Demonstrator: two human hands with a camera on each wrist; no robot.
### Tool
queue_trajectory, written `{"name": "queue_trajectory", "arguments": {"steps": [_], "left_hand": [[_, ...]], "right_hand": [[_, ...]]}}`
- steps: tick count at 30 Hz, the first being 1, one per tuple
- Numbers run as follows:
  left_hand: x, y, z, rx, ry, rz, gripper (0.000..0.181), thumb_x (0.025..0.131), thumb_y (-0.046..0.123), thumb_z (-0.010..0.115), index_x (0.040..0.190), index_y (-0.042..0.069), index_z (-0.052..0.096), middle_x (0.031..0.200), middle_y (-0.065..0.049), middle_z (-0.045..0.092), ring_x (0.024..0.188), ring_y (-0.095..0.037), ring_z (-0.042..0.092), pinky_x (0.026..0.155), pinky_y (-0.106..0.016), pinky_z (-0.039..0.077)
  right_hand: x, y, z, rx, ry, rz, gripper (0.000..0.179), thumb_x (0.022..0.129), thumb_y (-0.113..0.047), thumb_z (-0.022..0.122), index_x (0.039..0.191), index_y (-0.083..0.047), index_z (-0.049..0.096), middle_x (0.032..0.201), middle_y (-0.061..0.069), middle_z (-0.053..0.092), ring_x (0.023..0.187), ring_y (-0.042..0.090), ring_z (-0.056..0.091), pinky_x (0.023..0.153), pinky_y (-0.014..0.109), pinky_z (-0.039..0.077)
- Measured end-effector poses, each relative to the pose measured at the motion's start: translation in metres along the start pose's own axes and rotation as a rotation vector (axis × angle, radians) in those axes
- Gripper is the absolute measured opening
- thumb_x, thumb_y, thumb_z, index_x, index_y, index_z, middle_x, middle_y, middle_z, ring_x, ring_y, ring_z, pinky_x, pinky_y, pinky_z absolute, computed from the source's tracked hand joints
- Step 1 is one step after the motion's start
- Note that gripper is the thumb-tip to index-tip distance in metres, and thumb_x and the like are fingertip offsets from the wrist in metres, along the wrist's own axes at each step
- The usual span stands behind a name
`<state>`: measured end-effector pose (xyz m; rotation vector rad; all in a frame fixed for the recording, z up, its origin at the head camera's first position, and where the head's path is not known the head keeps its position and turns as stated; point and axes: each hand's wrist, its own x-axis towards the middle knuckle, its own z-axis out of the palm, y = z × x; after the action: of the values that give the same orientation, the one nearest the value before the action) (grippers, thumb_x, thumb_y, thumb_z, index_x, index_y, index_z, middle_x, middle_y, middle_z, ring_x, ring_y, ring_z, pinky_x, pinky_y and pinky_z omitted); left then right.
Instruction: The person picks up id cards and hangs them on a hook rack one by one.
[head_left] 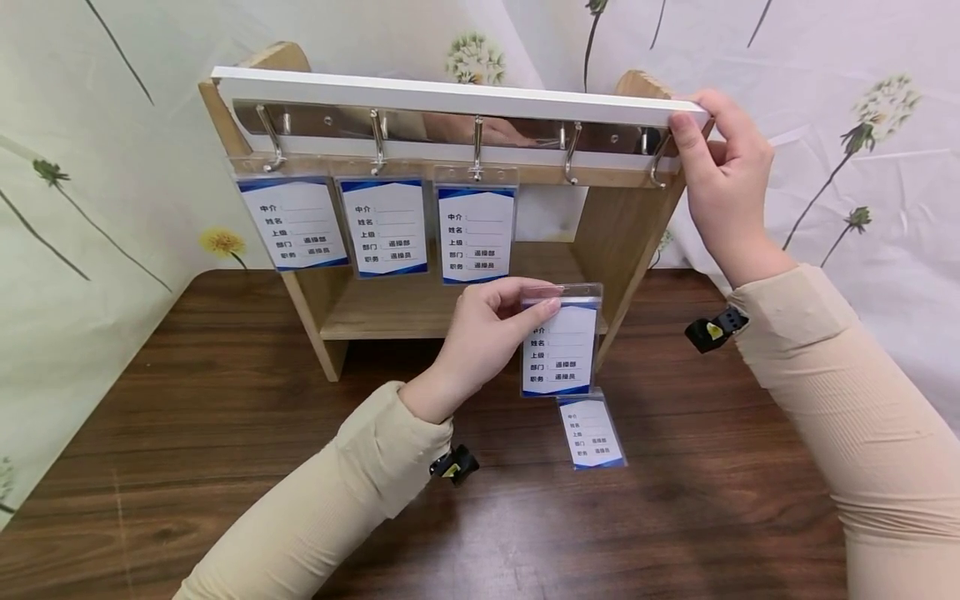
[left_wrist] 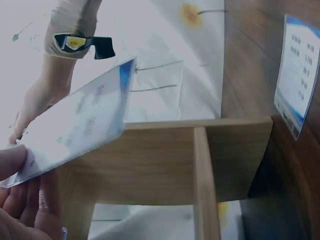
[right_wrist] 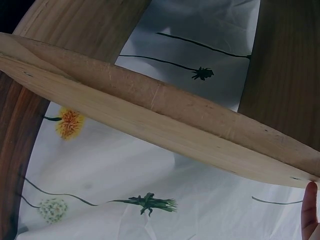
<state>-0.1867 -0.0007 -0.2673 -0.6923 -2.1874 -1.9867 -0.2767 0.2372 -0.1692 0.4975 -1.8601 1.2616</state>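
My left hand (head_left: 487, 329) pinches a clear-sleeved ID badge (head_left: 570, 350) by its top edge, thumb in front and fingers behind. The badge hangs upright below the row of metal hooks (head_left: 477, 146). In the left wrist view the same badge (left_wrist: 80, 120) slants away from the thumb. My right hand (head_left: 731, 171) grips the right end of the white hook board (head_left: 450, 90), thumb on its front. Three similar badges hang from the left, second and middle hooks; the middle badge (head_left: 476, 237) is nearest the held one. The two right hooks carry nothing.
Another badge (head_left: 592, 429) lies on the dark wooden table (head_left: 187, 467) in front of the stand. The wooden stand (head_left: 630, 242) has side panels and a lower shelf (head_left: 382, 317). A white cloth printed with flowers (head_left: 862, 50) hangs behind.
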Motion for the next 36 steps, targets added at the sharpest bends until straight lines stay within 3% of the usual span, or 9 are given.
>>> {"name": "queue_trajectory", "arguments": {"steps": [6, 13, 17, 21, 24, 31, 36], "left_hand": [[0.005, 0.009, -0.002, 0.041, 0.035, 0.089, 0.020, 0.092, 0.008, 0.069, 0.109, -0.001, 0.074, 0.104, -0.014, 0.075, 0.083, -0.010, 0.065, 0.072, -0.023, 0.052], [0.009, 0.018, -0.002, 0.044, 0.052, 0.106, 0.020, 0.092, 0.009, 0.070, 0.109, 0.000, 0.074, 0.103, -0.014, 0.076, 0.077, -0.008, 0.061, 0.067, -0.021, 0.048], [0.012, 0.022, -0.002, 0.035, 0.055, 0.109, 0.021, 0.092, 0.010, 0.070, 0.110, 0.000, 0.073, 0.104, -0.013, 0.076, 0.079, -0.010, 0.063, 0.068, -0.021, 0.048], [0.016, 0.027, -0.003, 0.024, 0.081, 0.112, 0.021, 0.092, 0.011, 0.070, 0.110, 0.000, 0.072, 0.103, -0.013, 0.075, 0.079, -0.011, 0.063, 0.069, -0.021, 0.048], [0.020, 0.030, -0.004, 0.015, 0.110, 0.119, 0.021, 0.093, 0.012, 0.069, 0.109, 0.000, 0.071, 0.102, -0.014, 0.075, 0.080, -0.011, 0.063, 0.068, -0.020, 0.047], [0.027, 0.034, -0.005, -0.015, 0.154, 0.131, 0.021, 0.094, 0.011, 0.068, 0.110, -0.001, 0.070, 0.107, -0.015, 0.074, 0.090, -0.016, 0.068, 0.075, -0.021, 0.052], [0.033, 0.040, -0.004, -0.027, 0.173, 0.136, 0.020, 0.094, 0.014, 0.067, 0.109, 0.000, 0.072, 0.101, -0.015, 0.074, 0.082, -0.013, 0.066, 0.070, -0.021, 0.051]], "right_hand": [[0.000, 0.001, -0.001, -0.018, -0.003, -0.022, 0.014, 0.096, -0.021, 0.065, 0.105, -0.014, 0.072, 0.089, -0.012, 0.062, 0.062, 0.002, 0.060, 0.064, 0.013, 0.046], [0.000, 0.003, -0.003, -0.057, -0.026, -0.180, 0.020, 0.097, -0.024, 0.063, 0.107, -0.008, 0.070, 0.088, -0.023, 0.059, 0.062, -0.002, 0.060, 0.063, 0.013, 0.048], [0.000, 0.002, -0.002, -0.051, -0.018, -0.139, 0.015, 0.097, -0.023, 0.064, 0.106, -0.014, 0.071, 0.088, -0.020, 0.061, 0.062, -0.001, 0.061, 0.063, 0.013, 0.048], [0.000, 0.001, 0.000, -0.019, -0.003, -0.046, 0.014, 0.096, -0.021, 0.065, 0.105, -0.013, 0.072, 0.087, -0.013, 0.062, 0.063, 0.003, 0.060, 0.065, 0.013, 0.047], [0.000, 0.001, 0.001, -0.004, 0.002, -0.024, 0.014, 0.095, -0.020, 0.066, 0.104, -0.012, 0.072, 0.087, -0.012, 0.062, 0.063, 0.003, 0.059, 0.064, 0.013, 0.046], [-0.001, 0.000, 0.001, -0.018, -0.001, -0.054, 0.013, 0.095, -0.022, 0.066, 0.105, -0.016, 0.073, 0.089, -0.013, 0.063, 0.062, 0.002, 0.058, 0.062, 0.015, 0.045], [-0.002, 0.000, 0.001, -0.037, 0.011, -0.103, 0.010, 0.096, -0.024, 0.065, 0.103, -0.024, 0.072, 0.087, -0.015, 0.062, 0.061, 0.001, 0.058, 0.061, 0.015, 0.045]]}}
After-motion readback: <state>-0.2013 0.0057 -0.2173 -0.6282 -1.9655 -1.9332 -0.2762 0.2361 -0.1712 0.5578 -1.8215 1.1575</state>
